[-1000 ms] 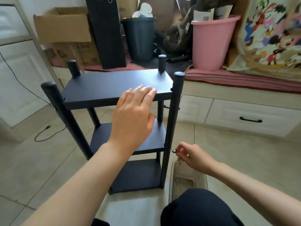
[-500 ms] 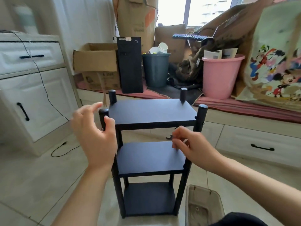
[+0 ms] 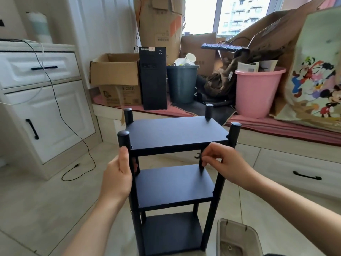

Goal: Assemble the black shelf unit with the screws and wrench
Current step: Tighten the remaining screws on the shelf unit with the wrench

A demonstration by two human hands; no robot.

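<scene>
A black three-tier shelf unit [image 3: 175, 133] stands upright on the tiled floor in front of me, with four round posts rising above its top board. My left hand [image 3: 118, 174] grips the near-left post just under the top board, thumb along the post. My right hand [image 3: 221, 161] pinches a small black wrench [image 3: 197, 156] beside the near-right post, just below the top board. No loose screws show.
A clear plastic container [image 3: 238, 239] sits on the floor at bottom right. A white cabinet [image 3: 46, 108] with a trailing black cable stands to the left. Behind the shelf, a low platform holds cardboard boxes, a black computer tower [image 3: 153, 78], a dark bin and a pink bucket [image 3: 256, 91].
My left hand left the top board and closed round the near-left post. My right hand rose from near the floor container to the near-right post with the wrench. The view tilted upward.
</scene>
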